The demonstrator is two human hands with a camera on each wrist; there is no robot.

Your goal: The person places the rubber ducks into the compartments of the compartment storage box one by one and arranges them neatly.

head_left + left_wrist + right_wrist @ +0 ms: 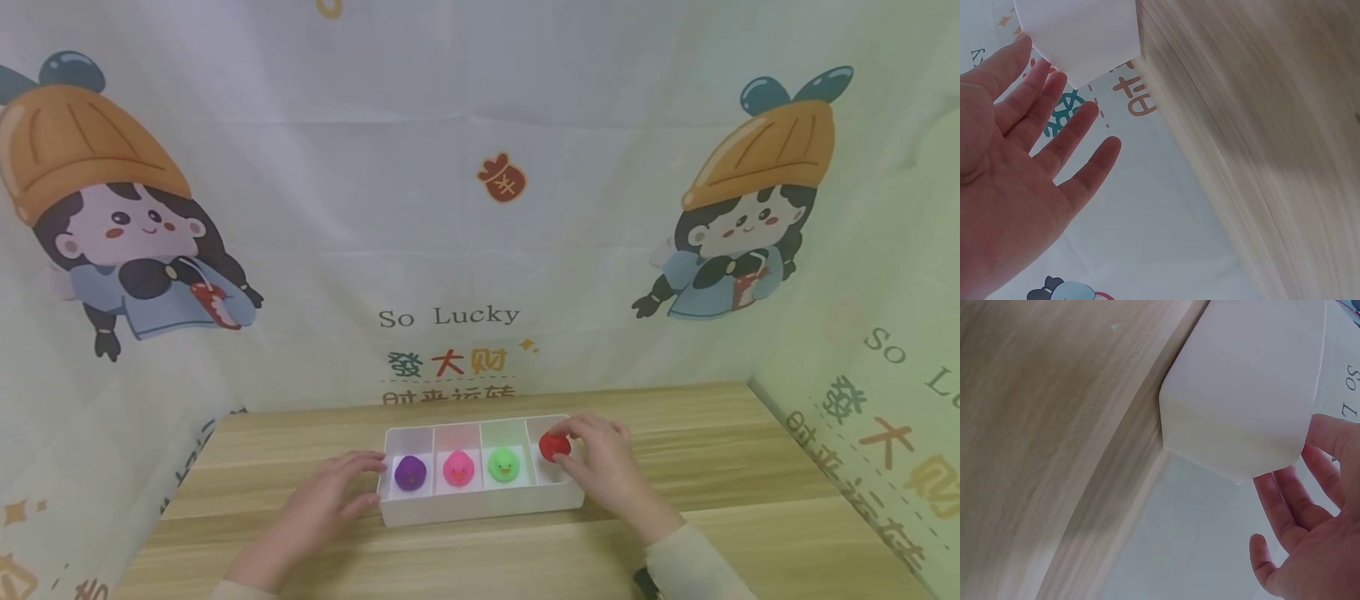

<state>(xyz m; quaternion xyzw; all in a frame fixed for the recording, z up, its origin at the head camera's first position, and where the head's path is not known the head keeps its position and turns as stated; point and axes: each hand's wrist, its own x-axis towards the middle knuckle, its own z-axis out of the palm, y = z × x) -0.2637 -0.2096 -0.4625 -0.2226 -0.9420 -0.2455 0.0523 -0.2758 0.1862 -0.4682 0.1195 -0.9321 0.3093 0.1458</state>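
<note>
A white box [487,504] with a row of compartments stands on the table. Its left compartment holds a purple chick toy [410,473], and beside that sit a pink chick toy [458,469] and a green chick toy [504,465]. My right hand [613,471] reaches over the right end and pinches a red round toy [554,447] between thumb and fingers, in the rightmost compartment. The box wall hides the red toy in the right wrist view. At the left end, my left hand [330,498] has its fingers extended, fingertips right at the box's edge.
The wood-grain table [450,567] runs back to a printed cloth [337,208] that hangs behind and along both sides. A small dark object [647,583] shows beside the right sleeve [693,567].
</note>
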